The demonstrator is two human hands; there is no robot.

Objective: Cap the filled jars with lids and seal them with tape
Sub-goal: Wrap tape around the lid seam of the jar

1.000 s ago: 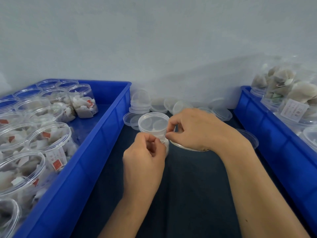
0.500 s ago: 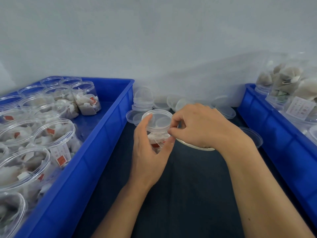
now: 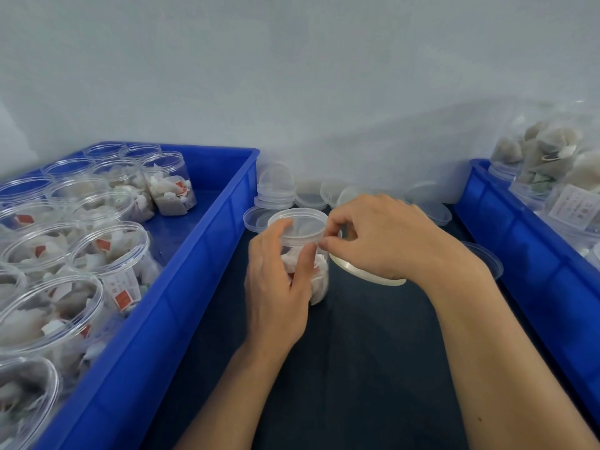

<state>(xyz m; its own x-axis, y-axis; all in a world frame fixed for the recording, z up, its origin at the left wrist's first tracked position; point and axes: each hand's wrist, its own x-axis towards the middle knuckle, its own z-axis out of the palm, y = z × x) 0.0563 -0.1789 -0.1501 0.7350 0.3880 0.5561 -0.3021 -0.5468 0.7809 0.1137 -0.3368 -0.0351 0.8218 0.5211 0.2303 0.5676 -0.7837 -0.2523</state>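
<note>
- Clear round plastic jar (image 3: 316, 280), filled with pale sachets bearing red tags, stood upright on the dark table surface (image 3: 357, 368) between two blue bins, roughly at the middle of the view.
- A clear round plastic lid (image 3: 297, 222) sat on top of the jar, closing its mouth.
- The left hand (image 3: 276, 293) was wrapped round the near side of the jar, fingers curled up toward the lid's rim and thumb pressed against the jar wall just under the lid.
- The right hand (image 3: 386, 238) was at the jar's right side, thumb and forefinger pinched together at the lid's edge; whether a tape end lay between them could not be told.
- A pale flat roll of clear tape (image 3: 363, 274) lay on the table under the right palm, just beside the jar, mostly hidden by the hand.
- Loose clear plastic lids (image 3: 276, 196), some stacked and some leaning, were gathered behind the jar along the foot of the light grey wall (image 3: 292, 76).
- The blue plastic bin on the left (image 3: 181, 287) held many open-topped clear jars (image 3: 110, 254) filled with the same sachets.
- The blue plastic bin on the right (image 3: 535, 271) held more clear jars of sachets (image 3: 552, 157), one with a white label.
</note>
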